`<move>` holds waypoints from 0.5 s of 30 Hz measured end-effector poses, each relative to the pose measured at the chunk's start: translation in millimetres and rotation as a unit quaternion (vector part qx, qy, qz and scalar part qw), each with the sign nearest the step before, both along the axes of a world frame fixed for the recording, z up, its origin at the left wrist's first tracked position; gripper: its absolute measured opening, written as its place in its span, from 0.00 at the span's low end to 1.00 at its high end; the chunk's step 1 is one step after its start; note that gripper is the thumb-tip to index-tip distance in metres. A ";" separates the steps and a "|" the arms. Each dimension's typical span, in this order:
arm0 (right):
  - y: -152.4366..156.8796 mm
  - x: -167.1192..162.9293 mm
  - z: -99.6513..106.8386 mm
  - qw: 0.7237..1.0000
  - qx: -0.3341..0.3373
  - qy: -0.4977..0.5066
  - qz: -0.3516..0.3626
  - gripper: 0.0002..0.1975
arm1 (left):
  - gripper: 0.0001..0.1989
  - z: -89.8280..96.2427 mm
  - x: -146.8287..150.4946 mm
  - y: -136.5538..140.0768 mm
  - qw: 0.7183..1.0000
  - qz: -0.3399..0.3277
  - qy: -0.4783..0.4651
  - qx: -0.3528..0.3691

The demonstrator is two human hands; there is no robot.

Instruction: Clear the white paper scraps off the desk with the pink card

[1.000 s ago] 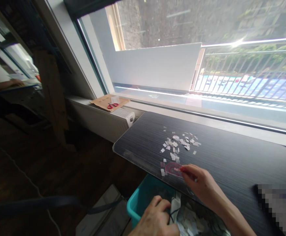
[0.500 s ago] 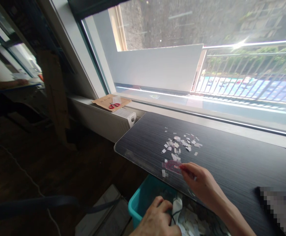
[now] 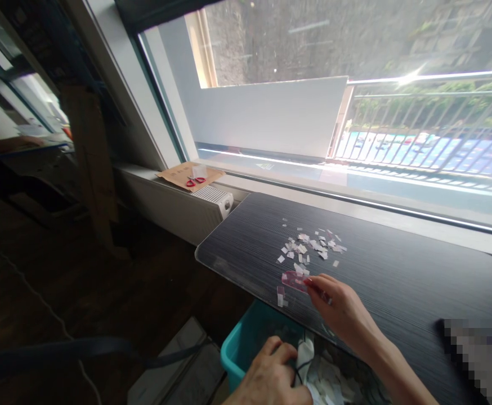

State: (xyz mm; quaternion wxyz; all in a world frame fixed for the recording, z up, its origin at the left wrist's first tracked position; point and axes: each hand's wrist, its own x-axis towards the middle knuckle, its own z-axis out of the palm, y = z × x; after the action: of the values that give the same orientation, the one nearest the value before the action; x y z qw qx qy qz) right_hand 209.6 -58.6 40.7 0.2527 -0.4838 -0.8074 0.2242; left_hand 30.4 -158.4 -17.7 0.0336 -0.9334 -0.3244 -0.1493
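Note:
My right hand [image 3: 334,295] is closed, pinching a pink see-through plastic protractor [image 3: 293,280] by its right end. The protractor lies low over the dark table, slanting toward the near edge, by a few white paper scraps [image 3: 280,298]. More small paper scraps [image 3: 303,247] are scattered behind it. Below the table edge, my left hand [image 3: 269,371] has its fingers curled at the near side of a teal bin [image 3: 237,332]. The palm and fingertips are hidden, but the hand appears to grip the bin. Paper waste and a dark cord show beside it.
The dark table [image 3: 398,264] stands against a bright window. Red-handled scissors [image 3: 195,181] lie on a brown envelope [image 3: 172,174] above the radiator [image 3: 214,197]. A blurred-out dark object [image 3: 474,360] lies at right. A pale cable [image 3: 56,315] runs over the floor.
My right hand has shifted slightly left, and the protractor has tilted and turned in it. A pinkish scrap now shows nearer the table edge. My left hand has stayed at the bin.

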 end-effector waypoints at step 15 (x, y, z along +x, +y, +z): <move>-20.2 3.6 -1.4 0.997 -0.053 0.016 0.053 0.12 | 0.12 0.7 1.5 -1.1 0.999 -0.001 -0.015 0.039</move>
State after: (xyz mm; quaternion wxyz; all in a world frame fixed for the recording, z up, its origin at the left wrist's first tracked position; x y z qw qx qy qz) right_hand 213.2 -78.8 39.3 0.2275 -0.4497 -0.8144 0.2877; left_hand 31.9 -159.5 -17.0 0.0645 -0.9293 -0.3182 -0.1760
